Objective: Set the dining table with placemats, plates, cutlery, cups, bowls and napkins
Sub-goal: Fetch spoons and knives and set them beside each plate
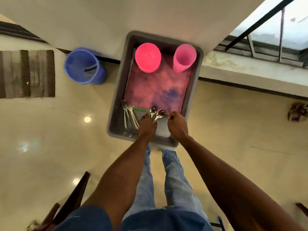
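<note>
a: where's the tableware at this point?

b: all in a grey plastic tub [115, 104], which the person carries out in front over a glossy tiled floor [225, 130]. a pink-and-purple placemat [156, 87] lines its bottom. at the far end stand a pink bowl [148, 57] on the left and a pink cup [184, 57] on the right. near the left corner lie several forks [129, 114], and 2 spoons [156, 113] rest on what looks like folded napkins with a green edge [140, 108].

a: and the hands?

b: the left hand [147, 125] reaches into the near end beside the spoons; i cannot tell whether its fingers grip anything. the right hand [177, 125] has its fingers curled round the near right of the tub, by the napkin edge.

a: how will it handle?

b: i'd judge it light but rattly. the tub is stiff, so holding both near corners or the long rims suits it. the cup and bowl are light plastic and could tip or slide; the steel cutlery is slick and loose. keep it level.

a: anything else about?

b: a blue bucket [83, 65] and a striped mat [27, 74] to the left.
</note>
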### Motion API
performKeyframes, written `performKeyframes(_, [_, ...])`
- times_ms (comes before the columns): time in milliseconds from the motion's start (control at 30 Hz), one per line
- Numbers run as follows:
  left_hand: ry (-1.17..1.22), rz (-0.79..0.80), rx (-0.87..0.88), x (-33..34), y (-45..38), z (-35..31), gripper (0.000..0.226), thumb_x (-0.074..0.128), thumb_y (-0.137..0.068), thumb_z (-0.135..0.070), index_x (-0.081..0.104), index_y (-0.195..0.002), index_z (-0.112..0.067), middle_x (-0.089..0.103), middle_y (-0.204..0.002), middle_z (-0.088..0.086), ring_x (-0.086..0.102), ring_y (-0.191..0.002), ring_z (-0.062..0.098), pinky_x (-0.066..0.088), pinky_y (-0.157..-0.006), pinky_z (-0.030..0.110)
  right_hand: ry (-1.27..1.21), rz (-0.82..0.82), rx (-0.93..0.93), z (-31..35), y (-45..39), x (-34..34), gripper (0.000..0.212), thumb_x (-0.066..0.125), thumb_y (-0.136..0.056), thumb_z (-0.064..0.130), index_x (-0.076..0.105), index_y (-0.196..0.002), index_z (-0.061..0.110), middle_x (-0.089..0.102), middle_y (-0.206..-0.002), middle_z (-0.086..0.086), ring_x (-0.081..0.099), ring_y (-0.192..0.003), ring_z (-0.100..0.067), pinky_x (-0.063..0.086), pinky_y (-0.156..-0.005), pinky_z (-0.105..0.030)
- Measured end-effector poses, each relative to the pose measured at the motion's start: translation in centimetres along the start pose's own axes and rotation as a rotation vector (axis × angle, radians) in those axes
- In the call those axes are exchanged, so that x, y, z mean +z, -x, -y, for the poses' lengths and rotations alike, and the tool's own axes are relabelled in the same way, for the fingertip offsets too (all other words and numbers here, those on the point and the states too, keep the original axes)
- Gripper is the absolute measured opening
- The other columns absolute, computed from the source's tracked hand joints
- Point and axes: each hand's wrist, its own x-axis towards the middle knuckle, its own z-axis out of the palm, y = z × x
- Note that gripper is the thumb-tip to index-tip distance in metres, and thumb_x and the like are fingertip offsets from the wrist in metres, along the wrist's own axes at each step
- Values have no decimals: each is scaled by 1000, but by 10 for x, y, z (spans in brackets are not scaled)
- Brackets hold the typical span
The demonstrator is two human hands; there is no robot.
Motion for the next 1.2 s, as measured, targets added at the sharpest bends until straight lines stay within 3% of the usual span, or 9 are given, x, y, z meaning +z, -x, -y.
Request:
performKeyframes(67, [-72,-7,9,8,-11,-1,52,72,-85,-24,49,-124,2,51,-127,22,50,-117,38,41,-98,43,-20,-12,6,-5,-7,4,26,45,-94,7,65,-111,6,67,-101,-9,59,-81,-22,47,-69,-32])
performKeyframes(167, [-161,-17,-24,14,-23,-3,52,67,-88,-27,50,-128,0,47,-133,19,46,-123,36,38,-104,43,-34,-12,23,-10,-14,9,25,46,-96,8,64,-112,8,66,-100,-7,60,-82,-21,50,-70,-32])
performKeyframes(300, [-161,-36,-53,10,-31,-7,31,57,-87,-13,64,-115,-1,60,-123,19,59,-111,36,49,-97,42,-26,-10,43,-15,-17,10,23,46,-96,9,65,-109,9,67,-99,-7,60,-80,-21,49,-69,-32])
performKeyframes(400, [-161,40,-18,1,-30,-6,24,58,-89,-15,67,-109,-3,68,-111,19,65,-103,37,54,-88,42,-12,-4,40,-16,-12,2,23,45,-94,9,65,-106,9,66,-96,-7,59,-80,-22,45,-66,-29])
performKeyframes(500, [63,125,6,-6,-22,-3,17,57,-87,-22,63,-100,-13,70,-98,19,69,-85,35,59,-73,44,-24,-13,35,-11,-4,-10,22,44,-93,7,65,-101,8,66,-93,-6,60,-79,-22,48,-68,-32])
performKeyframes(567, [280,167,-15,-14,-5,-9,6,53,-91,-12,56,-95,-14,68,-82,16,67,-62,24,54,-52,31,-39,-23,30,-6,5,-19,22,44,-92,6,65,-98,8,67,-93,-8,61,-81,-24,54,-72,-37])
performKeyframes(633, [427,191,-7,-26,12,-22,10,48,-94,-3,53,-94,-11,66,-70,12,60,-49,16,49,-50,27,-51,-24,25,2,15,-30,23,44,-90,4,65,-97,7,66,-93,-8,61,-81,-25,54,-73,-38])
performKeyframes(900, [745,387,85,-78,96,-63,8,51,-100,-7,58,-98,-11,64,-73,6,56,-54,12,40,-48,22,-216,-83,12,26,69,-68,21,43,-89,2,63,-88,9,64,-86,-7,61,-80,-24,57,-73,-43])
performKeyframes(1200, [711,564,157,-107,128,-85,18,46,-100,-6,64,-106,-9,49,-62,-3,41,-46,6,29,-42,18,-425,-310,134,28,126,-69,15,48,-96,12,61,-90,12,64,-90,-7,62,-83,-24,56,-75,-42])
